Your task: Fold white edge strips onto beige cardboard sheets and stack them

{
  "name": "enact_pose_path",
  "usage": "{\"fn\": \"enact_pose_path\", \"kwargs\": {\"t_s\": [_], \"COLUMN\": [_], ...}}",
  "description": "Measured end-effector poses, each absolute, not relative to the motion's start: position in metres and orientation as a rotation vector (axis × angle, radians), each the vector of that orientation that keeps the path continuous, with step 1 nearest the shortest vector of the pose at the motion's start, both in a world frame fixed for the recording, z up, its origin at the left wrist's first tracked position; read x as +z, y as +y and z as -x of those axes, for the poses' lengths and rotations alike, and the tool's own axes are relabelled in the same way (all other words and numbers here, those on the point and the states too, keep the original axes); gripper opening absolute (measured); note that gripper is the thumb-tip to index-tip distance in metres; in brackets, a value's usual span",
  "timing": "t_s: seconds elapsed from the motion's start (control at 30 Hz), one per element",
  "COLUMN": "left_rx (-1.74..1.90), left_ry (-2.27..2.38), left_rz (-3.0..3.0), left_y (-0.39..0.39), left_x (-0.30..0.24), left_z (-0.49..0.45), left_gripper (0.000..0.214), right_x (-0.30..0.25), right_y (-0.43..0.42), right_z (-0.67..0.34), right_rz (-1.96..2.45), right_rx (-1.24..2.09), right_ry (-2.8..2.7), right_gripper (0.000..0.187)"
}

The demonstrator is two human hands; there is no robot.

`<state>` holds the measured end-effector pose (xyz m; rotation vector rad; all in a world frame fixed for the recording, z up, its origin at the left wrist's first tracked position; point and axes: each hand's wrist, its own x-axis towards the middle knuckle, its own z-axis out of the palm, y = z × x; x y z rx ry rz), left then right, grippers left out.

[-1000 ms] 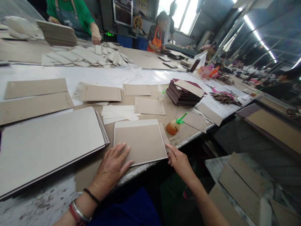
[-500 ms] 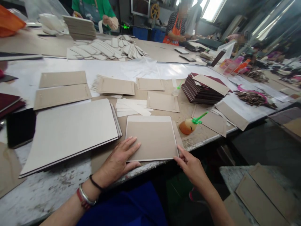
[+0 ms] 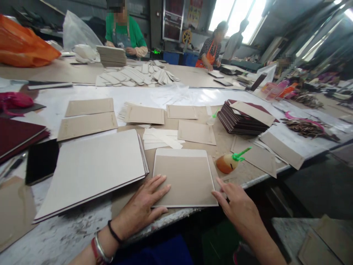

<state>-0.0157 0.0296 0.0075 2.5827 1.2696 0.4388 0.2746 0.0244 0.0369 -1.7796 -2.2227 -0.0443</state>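
Along the near edge of the tabletop (image 3: 68, 235), scuffed and flecked with paper scraps, a stack of large grey boards (image 3: 91, 171) lies just left of the work, its right edge near the left hand (image 3: 143, 206). Behind the work sit a loose fan of white paper strips (image 3: 161, 137) and several flat brown card panels (image 3: 196, 132), and to the right an orange glue bottle with a green nozzle (image 3: 230, 162) lies tipped on its side, close to the right hand (image 3: 238, 206) but apart from it. Farther right a pile of dark maroon covers (image 3: 242, 119) carries one brown panel on top; at the far left more maroon boards (image 3: 19, 136) and a black slab (image 3: 41, 162) rest by the edge. Across the table people in aprons work beside fanned white pieces (image 3: 138, 75). The brown card sheet (image 3: 184, 178) lies flat at the tabletop's front edge, squarish, matt tan, laid on a paler white backing that shows as a wide band along the top and a thin margin round the sides. The left hand presses on its lower left corner, fingers (image 3: 157, 184) spread open and flat; the right hand touches its lower right corner with fingers extended, gripping nothing.
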Motion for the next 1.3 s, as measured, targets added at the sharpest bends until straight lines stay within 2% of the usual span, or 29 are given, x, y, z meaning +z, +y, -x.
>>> {"fn": "enact_pose_path", "kwargs": {"t_s": [0.17, 0.4, 0.53, 0.63, 0.73, 0.93, 1.0, 1.07, 1.17, 1.3], "left_rx": [0.529, 0.597, 0.709, 0.781, 0.822, 0.805, 0.902, 1.087, 1.125, 1.174], "left_ry": [1.298, 1.304, 1.301, 1.256, 1.246, 1.341, 1.324, 1.338, 1.548, 2.178], "left_rz": [-2.734, -2.822, -2.893, -2.924, -2.924, -2.870, -2.922, -3.009, -2.961, -2.499], "left_y": [0.031, 0.032, 0.034, 0.035, 0.036, 0.033, 0.031, 0.028, 0.014, -0.015], "left_x": [0.003, 0.001, -0.005, -0.010, -0.010, -0.021, -0.034, -0.043, -0.033, 0.010], "left_z": [0.016, 0.016, 0.016, 0.017, 0.018, 0.011, 0.007, 0.008, 0.022, 0.071], "left_gripper": [0.053, 0.061, 0.058, 0.056, 0.057, 0.065, 0.075, 0.071, 0.061, 0.057], "right_x": [0.046, 0.002, 0.008, 0.014, 0.015, 0.014, 0.014, 0.015, 0.020, 0.035], "right_y": [0.065, 0.077, 0.073, 0.068, 0.060, 0.057, 0.066, 0.077, 0.087, 0.094], "right_z": [-0.216, -0.190, -0.206, -0.235, -0.267, -0.274, -0.260, -0.237, -0.190, -0.130], "right_rz": [1.538, 1.542, 1.467, 1.624, 1.757, 1.687, 1.603, 1.472, 1.237, 1.080], "right_rx": [-0.172, 0.156, 0.020, -0.085, -0.063, 0.001, 0.041, 0.091, 0.166, 0.166], "right_ry": [-2.326, -2.498, -2.286, -1.868, -1.625, -1.723, -1.805, -1.915, -2.093, -2.251], "right_gripper": [0.067, 0.063, 0.049, 0.031, 0.026, 0.024, 0.023, 0.021, 0.020, 0.025]}}
